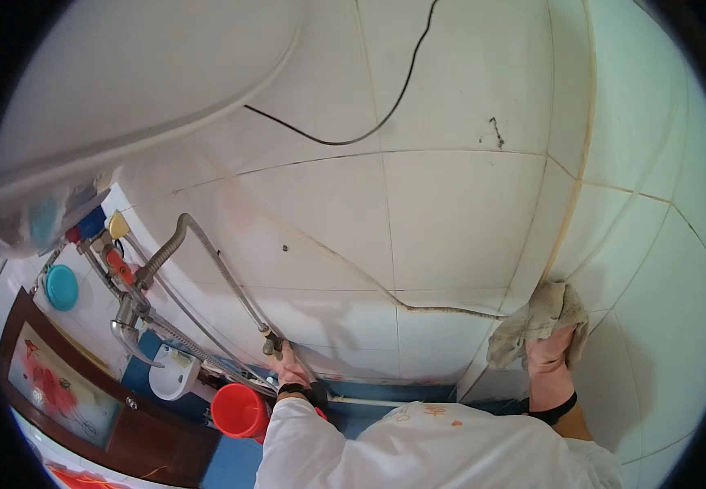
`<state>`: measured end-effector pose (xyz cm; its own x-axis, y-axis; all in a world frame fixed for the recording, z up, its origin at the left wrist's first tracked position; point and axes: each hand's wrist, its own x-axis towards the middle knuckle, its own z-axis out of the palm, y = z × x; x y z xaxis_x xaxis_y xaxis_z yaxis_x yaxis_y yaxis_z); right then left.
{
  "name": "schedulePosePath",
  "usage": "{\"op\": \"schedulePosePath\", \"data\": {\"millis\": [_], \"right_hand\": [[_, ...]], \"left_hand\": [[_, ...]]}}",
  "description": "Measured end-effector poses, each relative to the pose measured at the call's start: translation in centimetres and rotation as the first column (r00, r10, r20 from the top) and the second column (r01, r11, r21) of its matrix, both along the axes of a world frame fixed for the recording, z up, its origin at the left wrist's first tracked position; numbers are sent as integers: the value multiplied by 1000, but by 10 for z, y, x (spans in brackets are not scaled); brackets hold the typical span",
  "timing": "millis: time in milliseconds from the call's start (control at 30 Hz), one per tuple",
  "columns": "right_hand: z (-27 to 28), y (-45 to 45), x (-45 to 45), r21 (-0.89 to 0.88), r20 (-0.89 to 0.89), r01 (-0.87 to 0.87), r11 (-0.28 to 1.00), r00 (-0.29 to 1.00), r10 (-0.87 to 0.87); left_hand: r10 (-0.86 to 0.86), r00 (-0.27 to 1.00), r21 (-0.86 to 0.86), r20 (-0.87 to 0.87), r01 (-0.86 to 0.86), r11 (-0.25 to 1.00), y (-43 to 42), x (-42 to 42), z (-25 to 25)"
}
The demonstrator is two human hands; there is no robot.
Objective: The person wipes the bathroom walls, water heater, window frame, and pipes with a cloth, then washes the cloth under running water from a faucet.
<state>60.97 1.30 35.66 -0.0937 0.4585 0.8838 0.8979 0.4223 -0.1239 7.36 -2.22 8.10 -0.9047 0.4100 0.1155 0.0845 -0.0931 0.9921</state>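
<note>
My right hand [550, 359], in a pink glove with a dark band at the wrist, holds a crumpled grey-beige rag [555, 311] against the tiled wall by a projecting corner. The rag covers the fingers. Lower and to the left, my left hand [291, 368], also pinkish with a black band at the wrist, is beside a brass valve [271, 342] on the wall. Its fingers are small and partly hidden, so whether they grip the valve or rest on the wall is unclear. A thin pipe [442, 310] runs along the tiles to the rag.
Overhead at left hangs a large white rounded tank [149, 73], with a black cable [336, 143] below it. A flexible metal hose [175, 240] and a mixer tap [129, 314] stand out from the wall. Farther down are a red bucket [239, 410], a white basin [175, 373] and a brown door [149, 428].
</note>
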Motion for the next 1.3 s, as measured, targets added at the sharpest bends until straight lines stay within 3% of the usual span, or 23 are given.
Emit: {"op": "schedulePosePath", "data": {"millis": [67,133,200,233,333,400,467,533,567,700,767,833,867,933,1000,1033,1100,1167,1200,1233,1300], "right_hand": [[-17,3,9,-3,-244,-212,977,948,205],[-11,-8,12,-26,-206,-220,975,956,211],[15,-36,20,-44,123,-16,999,992,22],[14,-41,16,-139,-78,-22,990,997,12],[35,-63,24,-311,-288,-310,898,932,221],[57,-77,21,-305,-275,-359,882,920,280],[88,-84,-2,-200,-91,-286,937,958,273],[107,-81,-10,-296,21,-247,923,964,264],[113,-80,-16,-311,42,-241,919,963,267],[144,-86,-46,-377,128,-264,888,934,333],[158,-83,-68,-335,202,-306,891,900,385],[165,-74,-92,-198,222,-435,879,853,472],[169,-68,-106,-106,202,-512,853,829,522],[192,-65,-143,-208,6,-604,769,786,619],[198,-57,-169,-82,-31,-738,669,673,739],[202,-56,-181,-126,-124,-779,614,627,769],[208,-59,-204,-196,-299,-848,493,530,793],[202,-56,-236,-158,-385,-852,499,519,763],[200,-54,-246,-140,-423,-853,503,511,748],[200,-51,-249,-147,-425,-866,478,492,760],[202,-47,-253,-167,-432,-890,424,452,780]], "left_hand": [[-7,1000,12,-17,8,1000,0,-2,0],[-9,999,18,-47,10,1000,-3,-2,-2],[21,996,14,-91,-19,1000,-5,0,-7],[59,990,2,-125,-59,998,-8,3,-12],[253,943,-422,-214,-323,847,-24,44,-19],[-116,991,-613,-73,48,789,-48,66,-18],[-385,921,-544,59,353,761,-34,57,-117],[-633,739,-334,230,671,661,-36,83,-80],[-739,611,-200,284,791,578,-38,106,-33],[-714,698,-106,58,715,691,-62,170,211],[-682,697,136,-221,715,686,-66,183,266],[-666,652,272,-362,757,594,-74,200,308],[-630,667,309,-398,744,592,-73,207,316],[-554,686,379,-471,725,576,-69,221,326],[-685,651,437,-326,747,502,-80,221,325],[-775,614,533,-147,709,461,-90,212,304],[-891,410,708,196,570,418,-111,194,253],[-830,556,352,-38,785,510,-115,185,232],[-787,592,161,-172,806,570,-119,185,233],[-769,596,105,-230,801,589,-113,184,236],[-738,653,269,-170,752,602,-93,179,250]]}}
